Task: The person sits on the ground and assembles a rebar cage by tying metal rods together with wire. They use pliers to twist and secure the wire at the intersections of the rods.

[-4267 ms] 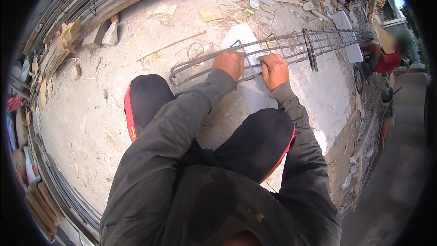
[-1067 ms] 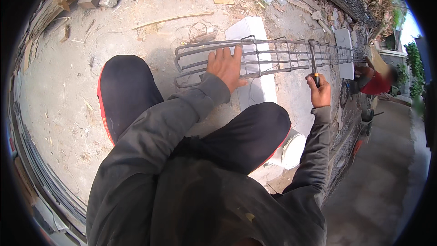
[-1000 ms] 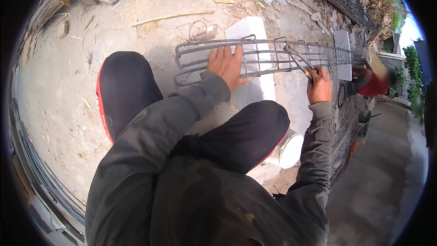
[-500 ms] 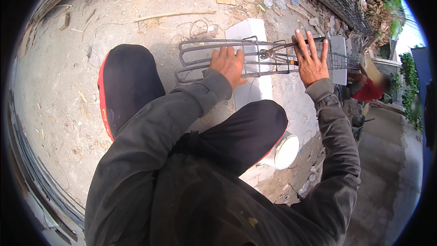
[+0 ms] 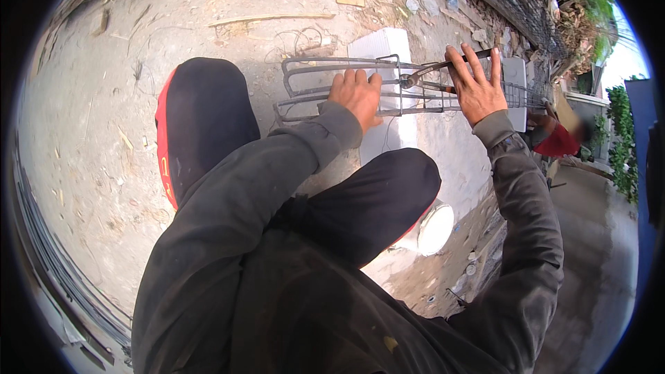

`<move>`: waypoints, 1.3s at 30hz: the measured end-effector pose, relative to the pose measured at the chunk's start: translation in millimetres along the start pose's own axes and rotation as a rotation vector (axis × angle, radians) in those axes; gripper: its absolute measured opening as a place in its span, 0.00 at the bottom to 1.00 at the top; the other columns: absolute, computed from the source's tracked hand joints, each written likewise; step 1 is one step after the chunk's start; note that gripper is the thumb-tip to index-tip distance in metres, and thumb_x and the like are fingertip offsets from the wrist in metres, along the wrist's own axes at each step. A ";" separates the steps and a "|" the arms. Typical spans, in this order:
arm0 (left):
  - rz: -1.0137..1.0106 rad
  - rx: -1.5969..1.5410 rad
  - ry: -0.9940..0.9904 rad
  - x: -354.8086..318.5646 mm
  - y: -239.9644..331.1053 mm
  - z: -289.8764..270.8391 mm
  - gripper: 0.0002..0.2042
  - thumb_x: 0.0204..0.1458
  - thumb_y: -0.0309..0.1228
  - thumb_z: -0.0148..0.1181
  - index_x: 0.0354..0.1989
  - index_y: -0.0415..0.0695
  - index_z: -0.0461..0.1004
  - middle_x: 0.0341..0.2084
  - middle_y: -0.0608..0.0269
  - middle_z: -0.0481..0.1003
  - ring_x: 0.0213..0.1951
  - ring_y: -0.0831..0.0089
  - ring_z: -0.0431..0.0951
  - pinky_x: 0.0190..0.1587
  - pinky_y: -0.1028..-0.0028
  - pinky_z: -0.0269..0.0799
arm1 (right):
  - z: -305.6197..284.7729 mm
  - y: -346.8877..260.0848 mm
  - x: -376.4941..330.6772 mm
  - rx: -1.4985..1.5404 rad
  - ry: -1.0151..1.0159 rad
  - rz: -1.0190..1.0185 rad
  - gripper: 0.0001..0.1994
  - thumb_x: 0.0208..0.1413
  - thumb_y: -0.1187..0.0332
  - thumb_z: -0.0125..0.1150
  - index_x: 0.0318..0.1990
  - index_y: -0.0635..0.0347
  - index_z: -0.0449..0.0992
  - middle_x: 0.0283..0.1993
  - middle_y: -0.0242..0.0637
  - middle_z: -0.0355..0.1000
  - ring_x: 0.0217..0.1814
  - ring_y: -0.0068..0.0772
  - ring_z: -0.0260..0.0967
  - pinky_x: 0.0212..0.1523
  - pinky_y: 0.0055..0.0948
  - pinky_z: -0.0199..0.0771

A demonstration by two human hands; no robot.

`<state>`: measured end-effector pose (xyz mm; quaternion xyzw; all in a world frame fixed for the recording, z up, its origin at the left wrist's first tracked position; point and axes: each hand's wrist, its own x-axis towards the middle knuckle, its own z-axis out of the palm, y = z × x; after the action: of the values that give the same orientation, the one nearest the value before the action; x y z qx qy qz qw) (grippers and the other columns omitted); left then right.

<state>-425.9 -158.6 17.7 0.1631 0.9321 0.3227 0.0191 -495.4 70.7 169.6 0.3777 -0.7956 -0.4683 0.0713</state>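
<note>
A long cage of dark steel rebar [image 5: 400, 102] with thin square ties lies sideways in front of me. It rests across a white block [image 5: 377, 43], and a second white block [image 5: 515, 118] is under its right part. My left hand [image 5: 357, 99] is closed over the cage's bars near their free ends. The handles of a pair of pincers [image 5: 433, 68] run under my right hand [image 5: 479, 93], whose fingers stretch over them. The pincers' jaws are at a crossing of bar and tie. My right thumb is hidden.
A white round container [image 5: 436, 228] stands beside my right knee. Wood strips [image 5: 270, 19], loose wire and rubble lie on the ground beyond the cage. Wire mesh [image 5: 506, 0] is at the upper right. Another person in red [image 5: 557, 140] is near the cage's far right end.
The pincers' handles have swung slightly upward, with my right hand on them. My left hand keeps its place on the bars. The whole view has shifted a little.
</note>
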 end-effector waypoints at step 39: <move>-0.010 -0.009 -0.003 2.8 -0.8 1.3 0.31 0.42 0.44 0.78 0.51 0.41 0.71 0.43 0.51 0.75 0.51 0.54 0.74 0.53 0.59 0.66 | -38.9 28.5 24.2 0.373 -0.369 -0.117 0.19 0.59 0.58 0.64 0.52 0.59 0.73 0.43 0.44 0.73 0.45 0.49 0.75 0.43 0.46 0.76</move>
<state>-428.5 -157.5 16.4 0.1588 0.9315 0.3265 0.0228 -509.5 35.5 208.0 0.3378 -0.8445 -0.3780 -0.1728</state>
